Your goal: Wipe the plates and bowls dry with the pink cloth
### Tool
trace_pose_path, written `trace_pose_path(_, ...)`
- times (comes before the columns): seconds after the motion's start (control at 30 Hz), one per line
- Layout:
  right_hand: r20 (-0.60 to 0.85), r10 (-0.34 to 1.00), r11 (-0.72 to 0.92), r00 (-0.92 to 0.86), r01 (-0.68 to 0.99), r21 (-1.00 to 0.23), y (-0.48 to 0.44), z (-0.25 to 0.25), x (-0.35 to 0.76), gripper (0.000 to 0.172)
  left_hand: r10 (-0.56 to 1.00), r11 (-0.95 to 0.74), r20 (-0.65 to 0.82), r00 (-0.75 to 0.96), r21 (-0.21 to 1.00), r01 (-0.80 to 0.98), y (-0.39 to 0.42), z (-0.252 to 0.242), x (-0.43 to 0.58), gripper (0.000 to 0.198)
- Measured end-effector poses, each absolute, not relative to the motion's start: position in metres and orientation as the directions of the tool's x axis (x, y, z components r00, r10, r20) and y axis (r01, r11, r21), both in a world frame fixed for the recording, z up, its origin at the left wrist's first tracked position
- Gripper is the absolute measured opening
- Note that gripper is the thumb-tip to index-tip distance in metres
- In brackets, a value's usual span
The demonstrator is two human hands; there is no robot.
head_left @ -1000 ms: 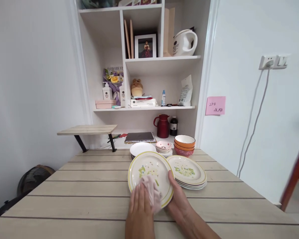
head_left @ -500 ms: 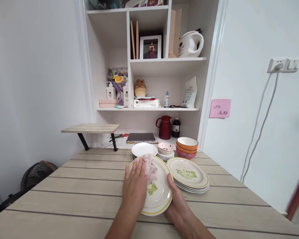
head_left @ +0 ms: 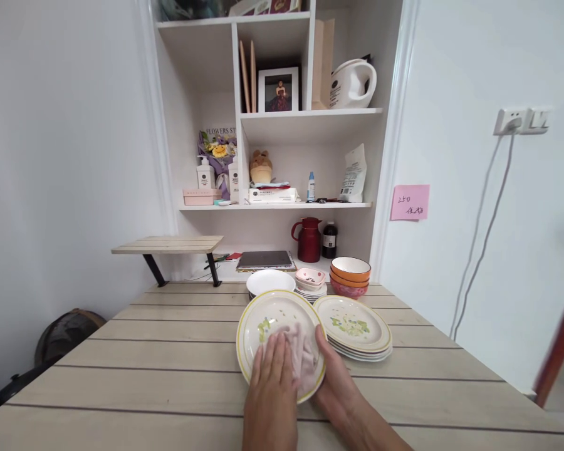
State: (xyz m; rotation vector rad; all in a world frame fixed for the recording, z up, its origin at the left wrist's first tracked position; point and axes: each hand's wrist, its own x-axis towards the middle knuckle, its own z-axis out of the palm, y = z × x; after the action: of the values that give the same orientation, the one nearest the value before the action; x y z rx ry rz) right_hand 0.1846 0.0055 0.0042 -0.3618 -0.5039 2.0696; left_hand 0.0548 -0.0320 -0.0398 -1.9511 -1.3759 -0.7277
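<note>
A cream plate (head_left: 256, 313) with a yellow rim and green leaf print is held tilted above the table, its face toward me. My right hand (head_left: 336, 382) grips its right edge, thumb on the rim and the other fingers hidden underneath. My left hand (head_left: 272, 385) presses a crumpled pale pink cloth (head_left: 301, 354) against the lower middle of the plate, its fingers lying over the cloth's left part. Just to the right, a stack of similar plates (head_left: 357, 326) rests on the table.
Behind the held plate stand a white bowl (head_left: 270, 282), small pink dishes (head_left: 310, 277) on little plates, and stacked orange bowls (head_left: 350, 275). Farther back are a laptop (head_left: 264, 259), a red jug (head_left: 309, 240) and a dark bottle (head_left: 329, 240). A raised wooden shelf (head_left: 169, 245) stands at left.
My left hand has slid the cloth from the plate's upper part down to its lower middle, uncovering the top. My right hand keeps its hold. The view has shifted slightly.
</note>
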Motion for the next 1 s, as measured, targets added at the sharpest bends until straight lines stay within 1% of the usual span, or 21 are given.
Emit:
trace_pose_path(0.07, -0.053, 0.854, -0.473, -0.518, -0.731, -0.492, 0.004, 0.003, 0.182, 0.058, 0.644, -0.289, 0.702, 0.305, -0.145, 0.946, -0.024, -0.027, 0.059, 0.066)
trace_pose_path(0.13, -0.029, 0.845, -0.481, -0.535, -0.735, -0.478, 0.003, 0.001, 0.179, 0.053, 0.678, -0.277, 0.685, 0.267, -0.099, 0.956, -0.013, -0.012, 0.059, 0.061)
trace_pose_path(0.2, -0.006, 0.83, -0.495, -0.557, -0.733, -0.467, 0.003, 0.0, 0.176, 0.053, 0.709, -0.233, 0.671, 0.217, -0.067, 0.97, -0.003, 0.002, 0.056, 0.055)
trace_pose_path(0.3, -0.022, 0.829, -0.503, -0.558, -0.729, -0.464, 0.003, 0.001, 0.175, 0.057, 0.727, -0.142, 0.673, 0.133, -0.043, 0.989, 0.004, 0.015, 0.045, 0.051)
trace_pose_path(0.4, -0.046, 0.857, -0.475, -0.514, -0.75, -0.461, 0.005, 0.003, 0.178, 0.062, 0.719, -0.055, 0.69, 0.082, -0.06, 0.997, -0.001, 0.008, 0.034, 0.047)
trace_pose_path(0.5, -0.033, 0.875, -0.44, -0.484, -0.765, -0.471, 0.007, 0.006, 0.183, 0.062, 0.686, -0.023, 0.719, 0.109, -0.128, 0.992, -0.012, -0.017, 0.031, 0.046)
trace_pose_path(0.6, -0.036, 0.862, -0.469, -0.506, -0.767, -0.438, 0.009, 0.006, 0.186, 0.062, 0.619, -0.062, 0.767, 0.169, -0.167, 0.984, -0.023, -0.043, 0.039, 0.048)
trace_pose_path(0.7, -0.073, 0.85, -0.503, -0.522, -0.763, -0.406, 0.009, 0.004, 0.187, 0.063, 0.657, -0.168, 0.719, 0.225, -0.151, 0.974, -0.031, -0.05, 0.054, 0.058)
trace_pose_path(0.77, -0.108, 0.848, -0.514, -0.518, -0.757, -0.404, 0.009, 0.003, 0.186, 0.06, 0.715, -0.242, 0.652, 0.254, -0.11, 0.964, -0.031, -0.04, 0.064, 0.062)
trace_pose_path(0.83, -0.124, 0.847, -0.519, -0.517, -0.754, -0.402, 0.008, 0.002, 0.184, 0.054, 0.769, -0.304, 0.572, 0.284, -0.063, 0.951, -0.027, -0.022, 0.071, 0.061)
trace_pose_path(0.9, -0.102, 0.848, -0.514, -0.52, -0.761, -0.396, 0.007, 0.002, 0.182, 0.049, 0.812, -0.323, 0.511, 0.284, -0.012, 0.946, -0.02, -0.002, 0.073, 0.058)
trace_pose_path(1.0, -0.049, 0.861, -0.483, -0.507, -0.78, -0.398, 0.006, 0.003, 0.18, 0.049, 0.841, -0.306, 0.481, 0.25, 0.04, 0.951, -0.008, 0.022, 0.067, 0.052)
